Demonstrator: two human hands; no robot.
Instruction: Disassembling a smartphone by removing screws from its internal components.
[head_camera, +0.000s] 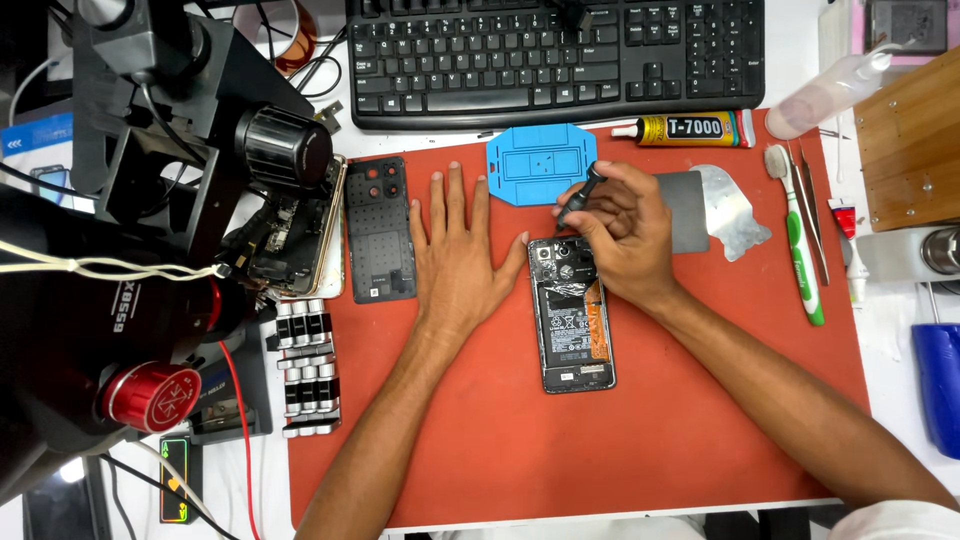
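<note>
Our right hand (618, 238) closes its grip on a dark screwdriver (580, 197), pinched between thumb and fingers, the handle leaning up toward 1 o'clock and the tip set down on the top end of the opened phone (571, 312). The wrist bends inward, and the forearm runs off toward 4 o'clock. Our left hand (457, 250) lies flat, palm down, fingers spread wide and holding nothing, with the thumb touching the phone's upper left edge; that forearm leaves toward 7 o'clock.

The phone lies back-off on the red mat (640, 430), its long axis running 12 to 6, camera end at 12. The mat covers a white bench (880, 330). At 9 o'clock of the left hand lies a black back cover (379, 230); at 12 o'clock sits a blue plastic jig (541, 165), and beyond it a black keyboard (555, 55). At 1 o'clock lies a glue tube (690, 128), at 3 o'clock a green-and-white toothbrush (800, 250). A black microscope (130, 230) fills the 9 o'clock side.
</note>
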